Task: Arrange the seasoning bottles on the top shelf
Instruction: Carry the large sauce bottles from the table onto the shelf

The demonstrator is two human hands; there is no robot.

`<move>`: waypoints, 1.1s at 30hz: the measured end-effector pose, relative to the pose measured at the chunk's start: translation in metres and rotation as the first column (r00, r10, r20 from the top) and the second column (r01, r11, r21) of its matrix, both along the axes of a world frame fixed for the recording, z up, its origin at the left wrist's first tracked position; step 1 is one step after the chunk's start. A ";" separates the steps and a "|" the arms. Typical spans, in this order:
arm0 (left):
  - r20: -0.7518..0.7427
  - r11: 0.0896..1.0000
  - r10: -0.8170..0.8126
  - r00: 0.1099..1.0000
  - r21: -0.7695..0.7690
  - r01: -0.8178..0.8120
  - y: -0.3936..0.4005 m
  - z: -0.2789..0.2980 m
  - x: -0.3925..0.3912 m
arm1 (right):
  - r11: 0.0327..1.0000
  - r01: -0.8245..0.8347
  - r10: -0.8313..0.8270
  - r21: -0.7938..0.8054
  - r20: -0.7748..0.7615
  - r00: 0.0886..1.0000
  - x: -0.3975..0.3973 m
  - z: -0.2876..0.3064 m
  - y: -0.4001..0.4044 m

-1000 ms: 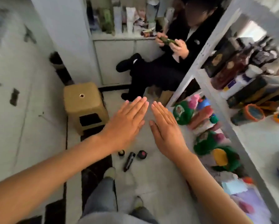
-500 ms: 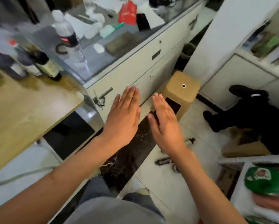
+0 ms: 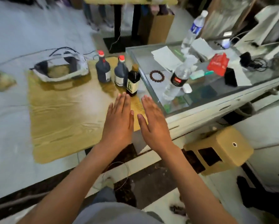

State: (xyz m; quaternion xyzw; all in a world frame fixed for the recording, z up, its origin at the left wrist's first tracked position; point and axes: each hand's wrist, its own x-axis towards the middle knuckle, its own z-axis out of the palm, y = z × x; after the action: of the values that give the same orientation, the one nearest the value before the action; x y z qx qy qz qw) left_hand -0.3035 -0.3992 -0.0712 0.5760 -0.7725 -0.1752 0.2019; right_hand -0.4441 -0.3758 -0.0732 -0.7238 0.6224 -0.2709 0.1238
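Beside bottles: headset; glass counter.

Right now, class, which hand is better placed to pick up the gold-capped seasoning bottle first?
Left, probably. The left hand has its fingers just below the gold-capped bottle, almost touching it. The right hand lies further right, nearer the glass counter. Both hands are flat and empty.

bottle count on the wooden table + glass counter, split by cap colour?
Red-capped dark bottles: 2, on the wooden table
Brown-capped dark bottle: 1, same table
White-capped clear bottles: 2, on the glass counter
Total: 5
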 end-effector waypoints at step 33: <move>-0.404 0.577 0.813 0.418 0.469 -0.668 -0.390 -0.138 0.010 | 0.893 0.328 -0.385 0.308 0.144 0.912 -0.017 -0.118 -0.317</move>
State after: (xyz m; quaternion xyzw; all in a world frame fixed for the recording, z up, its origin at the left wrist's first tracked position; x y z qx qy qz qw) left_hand -0.2932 -0.7893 -0.2090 0.7938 -0.3057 -0.3241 0.4140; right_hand -0.4613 -0.6927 -0.1914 -0.5409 0.7609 -0.2711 0.2344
